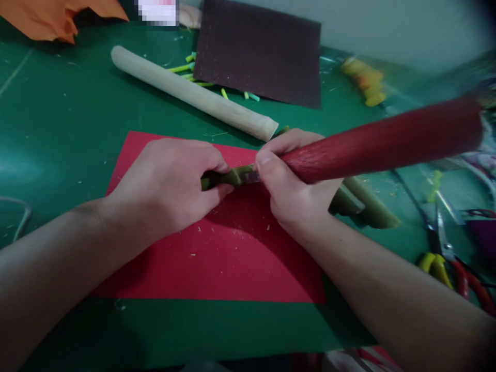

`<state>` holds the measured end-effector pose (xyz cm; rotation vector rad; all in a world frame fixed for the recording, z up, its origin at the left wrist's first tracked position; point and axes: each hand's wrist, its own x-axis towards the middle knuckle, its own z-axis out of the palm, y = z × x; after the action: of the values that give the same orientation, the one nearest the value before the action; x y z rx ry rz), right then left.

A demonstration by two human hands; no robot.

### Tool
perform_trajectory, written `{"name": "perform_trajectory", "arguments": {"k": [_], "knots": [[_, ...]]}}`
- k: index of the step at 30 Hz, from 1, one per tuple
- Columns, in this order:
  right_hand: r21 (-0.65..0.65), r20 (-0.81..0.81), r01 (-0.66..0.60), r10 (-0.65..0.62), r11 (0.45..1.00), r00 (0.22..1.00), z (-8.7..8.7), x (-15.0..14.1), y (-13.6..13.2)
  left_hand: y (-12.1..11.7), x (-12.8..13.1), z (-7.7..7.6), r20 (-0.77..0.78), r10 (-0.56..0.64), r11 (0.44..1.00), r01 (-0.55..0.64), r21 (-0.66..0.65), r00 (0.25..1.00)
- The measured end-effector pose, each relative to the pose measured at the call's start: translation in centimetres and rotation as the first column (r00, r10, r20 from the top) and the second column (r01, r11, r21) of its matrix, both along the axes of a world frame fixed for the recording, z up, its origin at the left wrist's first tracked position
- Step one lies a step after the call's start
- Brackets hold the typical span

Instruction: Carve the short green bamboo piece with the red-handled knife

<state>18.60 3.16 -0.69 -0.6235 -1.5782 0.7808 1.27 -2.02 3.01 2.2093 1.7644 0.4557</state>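
My left hand (166,181) is closed around a slim green bamboo stick (242,174), pinching it between thumb and fingers. In my right hand (294,191) is a carving knife (380,142) with a thick red handle, which slants up to the right past my wrist. Its short metal blade meets the stick just ahead of my left fingertips; how deep the edge sits is not visible. Both hands are over a red sheet (232,268) dotted with small shavings. Thicker green bamboo pieces (372,206) lie behind my right wrist, partly hidden.
Beyond my hands lies a pale peeled stick (194,93). A dark brown sheet (258,57) covers several thin yellow-green sticks. A yellow-handled tool (364,80) is at the back right, scissors (445,250) at the right, and orange crumpled material (50,20) at the far left.
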Motion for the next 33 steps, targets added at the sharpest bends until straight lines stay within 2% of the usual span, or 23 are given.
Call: {"name": "perform_trajectory", "arguments": {"k": [5,9,15,21,29,33], "knots": [[-0.022,0.073,-0.012,0.014,1.0,0.997,-0.06,0.16,0.02,-0.09,0.12,0.07,0.003,-0.001,1.0,0.001,-0.012,1.0],[-0.016,0.016,-0.013,0.013,1.0,1.0,-0.02,0.1,-0.01,-0.11,0.07,0.08,0.009,-0.008,1.0,0.008,-0.016,1.0],[-0.029,0.075,-0.029,0.031,0.999,0.997,0.08,0.22,-0.06,-0.03,0.03,-0.02,0.005,0.011,0.999,-0.01,-0.034,1.0],[-0.018,0.018,-0.003,0.003,1.0,1.0,-0.04,0.06,-0.01,-0.09,-0.04,-0.15,0.035,0.009,1.0,-0.008,-0.028,0.999],[-0.02,0.021,-0.041,0.041,0.999,0.999,-0.25,0.17,0.02,0.02,0.07,0.0,-0.015,-0.019,1.0,0.019,0.005,1.0],[-0.022,0.006,-0.022,0.022,1.0,1.0,-0.16,0.18,-0.01,-0.11,0.27,-0.05,-0.13,-0.03,1.0,0.029,-0.006,0.991]]}}
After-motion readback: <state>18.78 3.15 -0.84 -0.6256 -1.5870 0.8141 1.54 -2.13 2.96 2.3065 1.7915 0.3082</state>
